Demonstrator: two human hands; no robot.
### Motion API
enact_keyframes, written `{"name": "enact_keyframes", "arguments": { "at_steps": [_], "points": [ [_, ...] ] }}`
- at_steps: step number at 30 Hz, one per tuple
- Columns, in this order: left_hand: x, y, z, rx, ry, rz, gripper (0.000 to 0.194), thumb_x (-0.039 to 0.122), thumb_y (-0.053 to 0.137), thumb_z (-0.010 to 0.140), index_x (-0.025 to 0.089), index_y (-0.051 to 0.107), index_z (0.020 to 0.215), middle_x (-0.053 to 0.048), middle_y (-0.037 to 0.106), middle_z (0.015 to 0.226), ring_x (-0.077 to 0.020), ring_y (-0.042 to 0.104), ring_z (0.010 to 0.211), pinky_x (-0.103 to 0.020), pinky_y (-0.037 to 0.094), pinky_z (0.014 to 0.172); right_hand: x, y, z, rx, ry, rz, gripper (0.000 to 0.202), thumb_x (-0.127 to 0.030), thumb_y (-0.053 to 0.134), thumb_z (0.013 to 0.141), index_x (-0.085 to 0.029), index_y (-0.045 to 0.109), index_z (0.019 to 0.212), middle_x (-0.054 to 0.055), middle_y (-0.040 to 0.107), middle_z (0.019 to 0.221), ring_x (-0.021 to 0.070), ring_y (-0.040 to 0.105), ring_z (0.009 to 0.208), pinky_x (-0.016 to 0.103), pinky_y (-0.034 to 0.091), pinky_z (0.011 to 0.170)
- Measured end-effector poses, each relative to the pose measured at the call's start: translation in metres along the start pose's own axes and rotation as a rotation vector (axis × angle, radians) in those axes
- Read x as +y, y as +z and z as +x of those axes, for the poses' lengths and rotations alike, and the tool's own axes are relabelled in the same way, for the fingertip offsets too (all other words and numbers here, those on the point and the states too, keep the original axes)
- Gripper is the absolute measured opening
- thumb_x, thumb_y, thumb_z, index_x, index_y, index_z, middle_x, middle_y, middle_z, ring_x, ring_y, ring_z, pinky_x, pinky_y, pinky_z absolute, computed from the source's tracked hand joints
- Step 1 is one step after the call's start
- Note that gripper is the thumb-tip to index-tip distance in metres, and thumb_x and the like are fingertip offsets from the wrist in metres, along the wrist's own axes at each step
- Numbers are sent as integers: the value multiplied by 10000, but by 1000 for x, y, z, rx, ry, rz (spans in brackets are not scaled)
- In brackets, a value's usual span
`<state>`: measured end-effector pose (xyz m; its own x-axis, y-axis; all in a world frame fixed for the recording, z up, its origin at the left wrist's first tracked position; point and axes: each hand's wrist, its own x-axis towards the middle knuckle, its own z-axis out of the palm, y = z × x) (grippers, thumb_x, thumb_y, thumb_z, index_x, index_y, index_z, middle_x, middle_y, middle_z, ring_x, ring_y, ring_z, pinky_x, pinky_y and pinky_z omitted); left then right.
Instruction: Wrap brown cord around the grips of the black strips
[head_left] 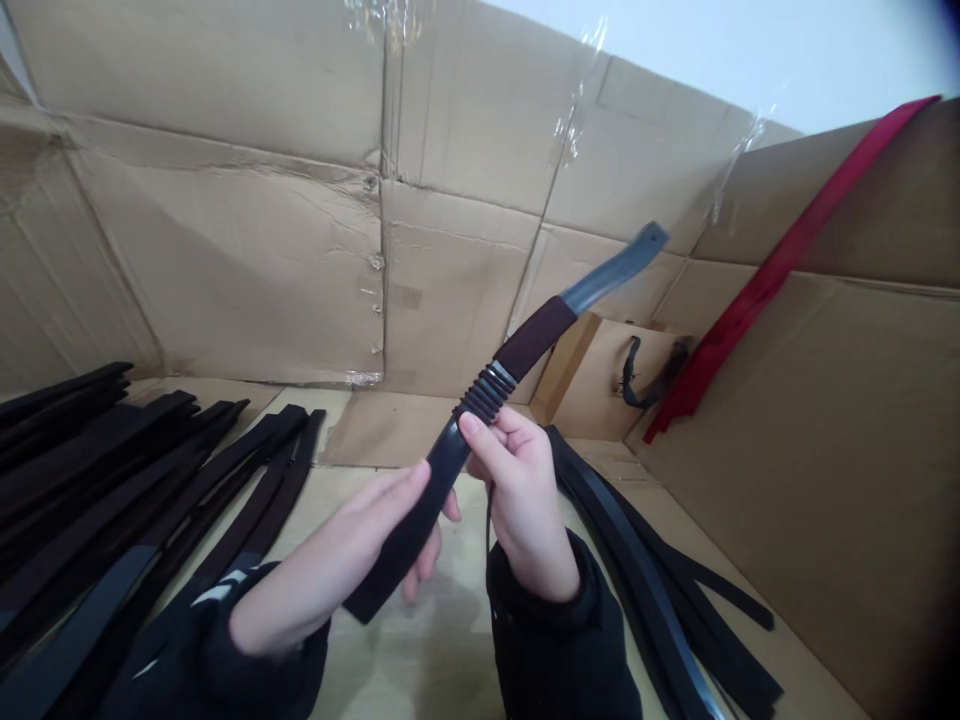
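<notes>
Held up in front of me is a long, slightly curved piece with a broad black lower end (pixel 409 525), a dark maroon sleeve (pixel 536 337) and a grey tip with a small hole (pixel 615 268). Dark cord-like coils (pixel 484 392) ring its middle. My left hand (pixel 382 515) is closed around the black lower end, thumb on top and fingers behind. Just below the coils, my right hand (pixel 514 465) grips the piece, its thumb pressed on the front. The fingers behind the piece are partly hidden. What the piece is, I cannot tell.
Several long dark strips (pixel 172 480) lie at the left, and more black strips (pixel 637 560) lie at the right. Cardboard walls (pixel 457 270) enclose the work surface (pixel 405 650). A brown paper bag (pixel 592 375) stands at the back, beside a leaning red strip (pixel 795 260).
</notes>
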<state>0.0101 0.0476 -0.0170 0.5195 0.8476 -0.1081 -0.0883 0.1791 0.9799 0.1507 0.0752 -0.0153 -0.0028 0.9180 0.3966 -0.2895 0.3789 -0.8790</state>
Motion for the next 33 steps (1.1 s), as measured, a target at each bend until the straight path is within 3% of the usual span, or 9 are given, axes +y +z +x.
{"name": "enact_keyframes", "arguments": {
  "at_steps": [6,11,13,18,22,25,30,32,33],
  "points": [
    [-3,4,0,211,91,196,460,523,385,897,180,549,638,40,477,372,-114,430,397,-234,367,504,-1,0,1,-27,21,-47,306,-401,684,747,-165,680,943,-72,332,546,65,221,480,221,174,438],
    [-17,3,1,-246,-71,-184,584,596,254,886,179,502,562,68,330,253,-60,261,238,-219,267,422,-3,-9,-4,-253,44,84,344,-437,738,691,-210,701,947,-74,332,536,60,269,472,199,235,429],
    [-21,5,2,-285,-51,-173,608,624,211,878,175,531,622,67,351,278,-58,249,241,-220,261,412,-6,-10,-7,-234,7,103,260,-402,763,673,-211,699,838,-70,378,538,53,291,460,187,263,413],
    [-26,12,4,266,364,310,352,539,496,846,194,548,796,21,555,593,-113,515,492,-229,384,496,-15,2,-11,1,-52,-55,138,-262,747,699,-199,626,718,-31,571,615,82,482,516,203,416,476],
    [-29,16,4,423,345,322,349,463,423,912,202,480,688,38,486,521,-111,476,476,-226,367,476,-16,6,-11,-23,-66,-192,163,-315,707,741,-187,661,829,-64,430,523,73,372,474,208,308,431],
    [-30,15,5,261,256,16,448,551,385,896,195,443,631,58,399,425,-90,355,402,-213,304,432,-12,1,-8,-172,25,-119,286,-351,710,733,-173,674,954,-97,249,507,58,210,467,211,189,436],
    [-29,3,8,-387,218,-506,566,709,278,828,190,452,685,132,256,335,-21,145,256,-205,283,436,-5,-5,-1,-222,91,-21,271,-422,682,738,-163,637,807,-92,308,497,49,230,439,210,204,438],
    [-25,-1,9,-387,178,-435,512,690,394,806,188,484,769,135,319,386,-10,171,243,-198,272,420,-4,-4,-1,-173,58,-55,257,-411,683,736,-164,611,751,-95,286,496,50,224,439,213,208,438],
    [-23,-1,10,-266,168,-304,439,623,470,819,185,501,814,114,397,433,-18,250,266,-197,290,431,-5,-4,-1,-136,38,-77,242,-393,685,738,-164,607,745,-96,275,502,52,221,448,213,205,441]
  ]
}}
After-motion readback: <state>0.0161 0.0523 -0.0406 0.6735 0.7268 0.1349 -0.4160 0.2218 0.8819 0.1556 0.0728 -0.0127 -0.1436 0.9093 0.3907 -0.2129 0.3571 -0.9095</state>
